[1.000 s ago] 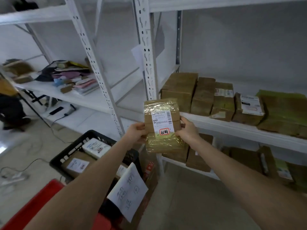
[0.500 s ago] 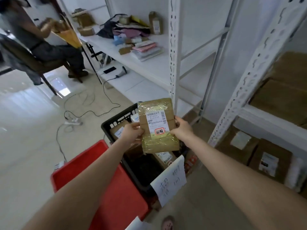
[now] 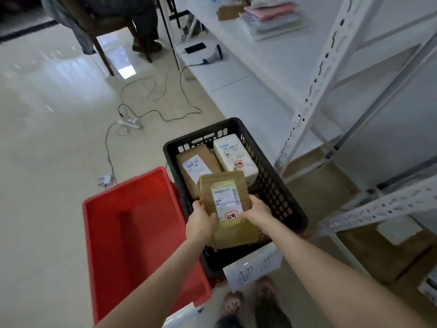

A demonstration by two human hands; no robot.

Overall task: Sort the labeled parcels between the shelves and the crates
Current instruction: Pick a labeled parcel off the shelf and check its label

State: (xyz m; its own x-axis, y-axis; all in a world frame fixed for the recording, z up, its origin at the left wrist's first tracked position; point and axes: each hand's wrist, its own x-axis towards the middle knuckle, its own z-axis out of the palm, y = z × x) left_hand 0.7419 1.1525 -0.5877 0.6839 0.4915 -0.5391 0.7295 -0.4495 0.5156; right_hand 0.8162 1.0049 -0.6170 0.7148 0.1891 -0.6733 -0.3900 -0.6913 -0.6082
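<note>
Over the black crate — parcel lengthwise away, label up, hands tight around it.

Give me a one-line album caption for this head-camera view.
A labeled parcel held by the left hand and right hand over the black crate, red crate alongside.

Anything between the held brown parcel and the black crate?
Nothing visible. Left hand and right hand hold the brown taped parcel over the black slotted plastic crate; a labelled brown box and white box fill its far end; the spot beneath is hidden.
</note>
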